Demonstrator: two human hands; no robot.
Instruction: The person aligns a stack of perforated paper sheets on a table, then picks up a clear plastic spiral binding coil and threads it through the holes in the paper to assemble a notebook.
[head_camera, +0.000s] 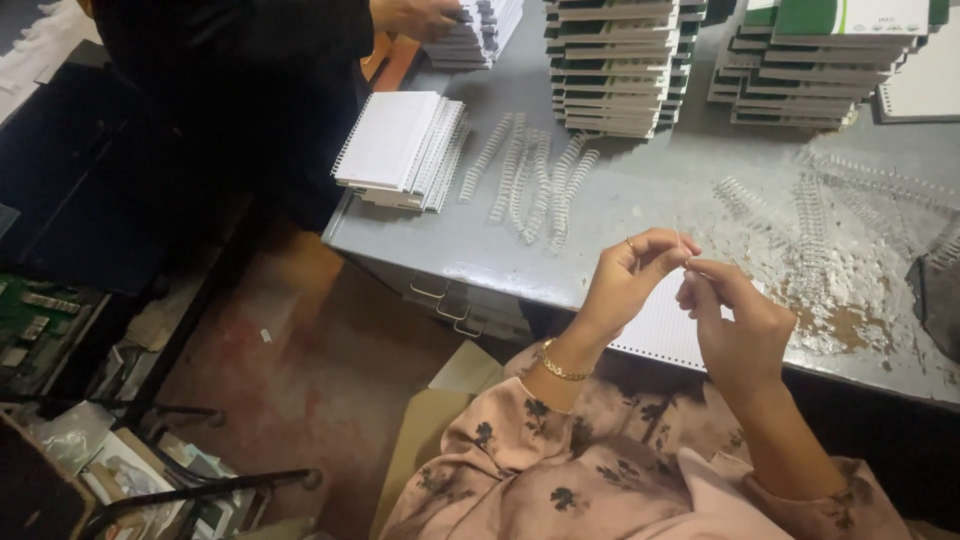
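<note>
Floral pink sleeves fill the bottom of the view, and from them the left hand (625, 285), with a ring and gold bracelet, and the right hand (735, 325) meet over the near edge of the grey worktop (640, 200), fingertips pinched together on a thin wire piece (683, 250) too small to make out clearly. Beneath them a white punched sheet stack (665, 325) overhangs that near edge. Loose white binding coils (530, 180) lie mid-worktop, with more tangled at the right. I judge the overhanging stack could slide off if nudged, and the fine wire could slip from the pinch or bend. Another person's hand (415, 15) rests on the notebook piles (615, 65) at the far edge.
</note>
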